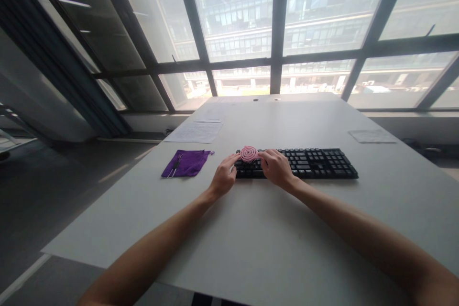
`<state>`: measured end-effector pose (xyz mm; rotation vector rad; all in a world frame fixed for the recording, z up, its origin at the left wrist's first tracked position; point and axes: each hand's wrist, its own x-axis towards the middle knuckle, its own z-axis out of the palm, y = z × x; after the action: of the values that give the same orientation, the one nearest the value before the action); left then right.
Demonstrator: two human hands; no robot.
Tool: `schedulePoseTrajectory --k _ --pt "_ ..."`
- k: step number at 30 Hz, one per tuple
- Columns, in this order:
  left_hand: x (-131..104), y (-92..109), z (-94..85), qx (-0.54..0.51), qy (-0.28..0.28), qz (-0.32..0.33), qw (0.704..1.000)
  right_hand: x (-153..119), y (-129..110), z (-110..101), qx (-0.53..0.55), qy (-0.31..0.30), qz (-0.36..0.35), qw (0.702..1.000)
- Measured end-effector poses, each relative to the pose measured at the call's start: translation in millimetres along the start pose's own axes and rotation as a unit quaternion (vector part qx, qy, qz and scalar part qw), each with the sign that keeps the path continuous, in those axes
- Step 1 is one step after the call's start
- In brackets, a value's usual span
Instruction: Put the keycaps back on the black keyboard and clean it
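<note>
A pink round brush with spiral rings on its back lies over the left part of a black keyboard. Its dark-looking bristles point down at the keys. My right hand is closed on the brush's right side, with its fingers resting low over the keys. At the keyboard's left end, my left hand grips the edge between thumb and fingers. Its fingertips come close to the brush's left rim, and I cannot tell if they touch it.
Left of the keyboard lies a purple drawstring pouch with a small wire-pronged tool on it. Sheets of paper sit farther back on the white table. A flat clear packet is at the right, and windows stand behind.
</note>
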<state>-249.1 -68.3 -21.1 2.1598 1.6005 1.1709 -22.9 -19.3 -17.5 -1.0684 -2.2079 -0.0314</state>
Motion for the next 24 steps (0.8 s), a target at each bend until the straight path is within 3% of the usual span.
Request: schedulePoseTrajectory --k 12,18,24 --pt "-0.2 9.4 -4.4 -0.011 -0.008 0.007 1.0 1.9 4.2 -2.5 -0.027 0.014 0.023 0.999" --pt "0.2 8.0 -5.1 -0.008 0.014 -0.013 1.0 0.9 6.6 0.3 0.003 0.0 -0.014 1.0" --pt "0.5 8.5 -5.4 -0.009 0.01 -0.004 1.0 0.6 7.5 0.5 -0.008 0.024 -0.008 1.0"
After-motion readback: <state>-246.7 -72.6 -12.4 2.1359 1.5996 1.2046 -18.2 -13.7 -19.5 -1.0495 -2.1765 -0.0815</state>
